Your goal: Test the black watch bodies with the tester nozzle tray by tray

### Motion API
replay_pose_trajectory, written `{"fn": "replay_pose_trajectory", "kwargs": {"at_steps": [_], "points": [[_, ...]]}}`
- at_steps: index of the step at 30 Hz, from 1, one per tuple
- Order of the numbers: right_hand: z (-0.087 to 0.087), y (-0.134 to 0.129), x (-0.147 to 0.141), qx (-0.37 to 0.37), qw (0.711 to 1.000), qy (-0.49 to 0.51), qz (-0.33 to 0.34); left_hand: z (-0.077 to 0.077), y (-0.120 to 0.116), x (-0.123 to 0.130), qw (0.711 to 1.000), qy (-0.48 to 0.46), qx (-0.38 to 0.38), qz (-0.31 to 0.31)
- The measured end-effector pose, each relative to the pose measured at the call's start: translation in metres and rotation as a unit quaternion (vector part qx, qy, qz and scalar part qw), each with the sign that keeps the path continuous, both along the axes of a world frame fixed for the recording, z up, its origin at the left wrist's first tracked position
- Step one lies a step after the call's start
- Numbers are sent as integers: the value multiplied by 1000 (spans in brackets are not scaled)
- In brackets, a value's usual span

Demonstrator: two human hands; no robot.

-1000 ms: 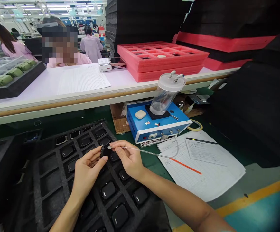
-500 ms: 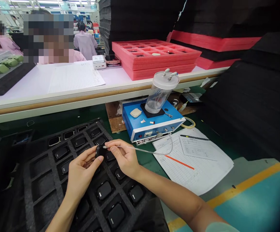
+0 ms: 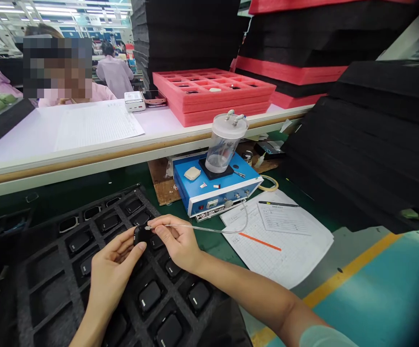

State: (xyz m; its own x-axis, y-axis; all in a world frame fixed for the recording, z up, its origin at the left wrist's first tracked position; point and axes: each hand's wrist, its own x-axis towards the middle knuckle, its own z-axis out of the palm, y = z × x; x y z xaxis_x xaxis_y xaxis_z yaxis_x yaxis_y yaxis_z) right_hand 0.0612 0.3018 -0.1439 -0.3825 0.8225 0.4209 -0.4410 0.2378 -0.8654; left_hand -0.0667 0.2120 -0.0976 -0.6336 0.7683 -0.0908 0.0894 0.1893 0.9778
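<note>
My left hand grips a small black watch-like case between thumb and fingers, above a black foam tray. In my right hand, thumb and fingers pinch the end of a clear thin tube, whose tip touches the case's side. The tube curves back to the front of a blue machine. Similar black cases lie in many of the tray's compartments; several compartments at the left hold nothing.
A clear cylinder stands on the machine. Papers with a pen and red strip lie at right. Behind are a white shelf, red foam trays and black foam stacks. A person in pink sits across the shelf.
The camera view has shifted, so most of the scene sits further left and slightly lower. Both hands keep their hold on the case and the tube.
</note>
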Motion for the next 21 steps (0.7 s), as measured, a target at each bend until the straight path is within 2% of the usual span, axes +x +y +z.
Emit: {"fn": "replay_pose_trajectory", "kwargs": {"at_steps": [21], "points": [[-4, -2, 0, -13, 1000, -7, 9, -1, -2, 0, 999, 2, 15, -33]]}}
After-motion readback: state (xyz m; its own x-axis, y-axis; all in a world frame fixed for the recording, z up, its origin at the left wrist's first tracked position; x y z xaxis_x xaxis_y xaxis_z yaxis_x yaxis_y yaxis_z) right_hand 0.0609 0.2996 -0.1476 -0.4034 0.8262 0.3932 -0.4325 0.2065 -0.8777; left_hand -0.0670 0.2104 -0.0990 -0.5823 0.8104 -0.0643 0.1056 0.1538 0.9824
